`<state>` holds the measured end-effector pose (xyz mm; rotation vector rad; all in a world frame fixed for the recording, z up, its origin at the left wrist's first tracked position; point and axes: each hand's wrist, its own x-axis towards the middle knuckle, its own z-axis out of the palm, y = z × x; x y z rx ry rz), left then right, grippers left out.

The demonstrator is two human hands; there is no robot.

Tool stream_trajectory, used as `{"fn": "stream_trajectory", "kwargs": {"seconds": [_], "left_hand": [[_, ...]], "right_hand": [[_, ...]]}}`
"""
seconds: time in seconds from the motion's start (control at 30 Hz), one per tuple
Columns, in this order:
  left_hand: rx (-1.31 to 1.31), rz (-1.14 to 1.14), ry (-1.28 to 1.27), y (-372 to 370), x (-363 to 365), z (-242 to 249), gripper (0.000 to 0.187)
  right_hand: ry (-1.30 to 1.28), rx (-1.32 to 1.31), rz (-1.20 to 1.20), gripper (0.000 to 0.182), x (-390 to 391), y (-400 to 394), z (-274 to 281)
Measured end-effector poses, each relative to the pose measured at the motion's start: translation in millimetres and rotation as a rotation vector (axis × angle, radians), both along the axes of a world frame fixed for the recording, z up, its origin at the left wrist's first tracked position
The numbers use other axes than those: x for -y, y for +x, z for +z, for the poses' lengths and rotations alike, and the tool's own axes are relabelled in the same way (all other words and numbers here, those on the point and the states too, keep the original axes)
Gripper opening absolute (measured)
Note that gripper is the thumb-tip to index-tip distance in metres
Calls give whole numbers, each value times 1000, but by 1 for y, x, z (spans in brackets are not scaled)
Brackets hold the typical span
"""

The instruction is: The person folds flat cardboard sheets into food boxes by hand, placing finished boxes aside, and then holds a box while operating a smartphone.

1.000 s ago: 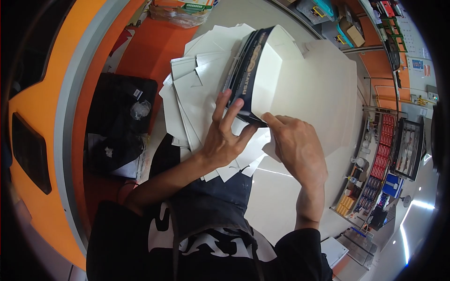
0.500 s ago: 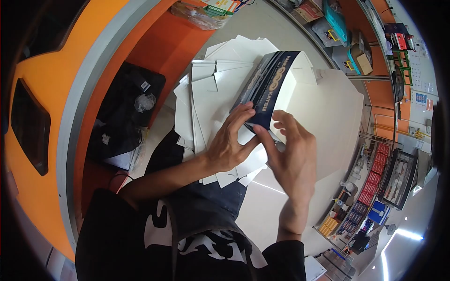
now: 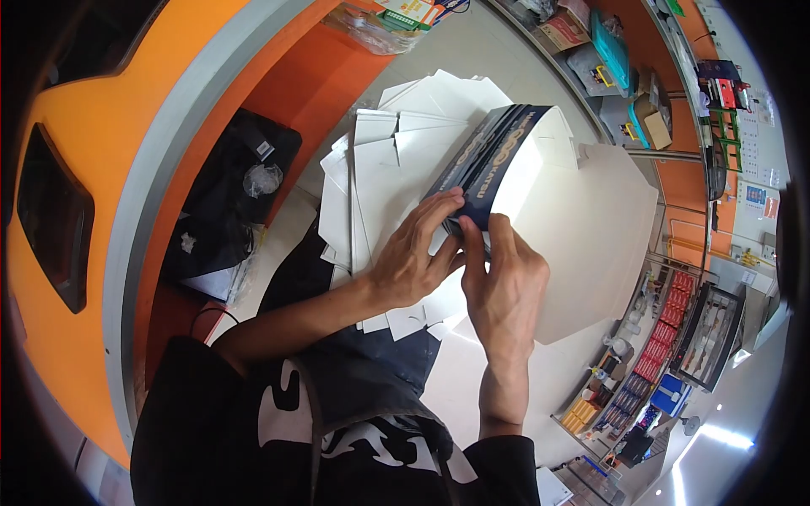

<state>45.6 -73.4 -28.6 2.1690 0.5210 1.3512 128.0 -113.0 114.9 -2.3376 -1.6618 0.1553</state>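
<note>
A cardboard food box [image 3: 516, 160], dark blue with gold lettering outside and white inside, stands partly folded over my lap. Its wide white lid flap [image 3: 603, 228] spreads open to the right. My left hand [image 3: 415, 251] grips the near end of the blue wall, fingertips on its outer face and thumb close to the corner. At that same corner my right hand [image 3: 504, 287] pinches the wall between thumb and fingers. Under and left of the box lies a fanned stack of flat white box blanks [image 3: 375, 181]; their blue edges show beside the box.
An orange counter [image 3: 287, 93] with a grey edge runs along the left, a black bag [image 3: 224, 194] on its lower shelf. Plastic-wrapped items [image 3: 371, 29] sit at the top. Shelves with bins [image 3: 612, 51] and red packets [image 3: 665, 325] line the right.
My right hand has moved slightly left and closed its fingers onto the box's near corner. My left hand keeps its place on the wall. The view has shifted slightly.
</note>
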Motion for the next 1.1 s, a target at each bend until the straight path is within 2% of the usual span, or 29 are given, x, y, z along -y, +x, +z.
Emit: {"fn": "stream_trajectory", "kwargs": {"seconds": [0.53,0.67,0.83,0.93,0.97,1.0,1.07,1.1], "left_hand": [[9,-50,-42,-2,1,4,32],[12,-36,-59,-5,-4,17,32],[6,-92,-105,-11,-9,20,33],[207,-296,-278,-19,-20,22,52],[254,-286,-431,-22,-25,21,61],[319,-255,-473,-19,-36,32,67],[247,-230,-825,-5,-63,58,71],[171,-223,-804,11,-75,63,72]], "right_hand": [[-107,75,76,22,-2,7,-6],[-161,-28,57,21,-6,12,-1],[-163,-131,103,28,-2,20,-2],[-184,-156,109,30,4,25,-1],[-196,-127,136,30,7,26,-3],[-208,-100,165,30,10,27,-4],[-234,-111,157,29,14,27,-2],[-239,-109,193,28,15,29,-3]]}}
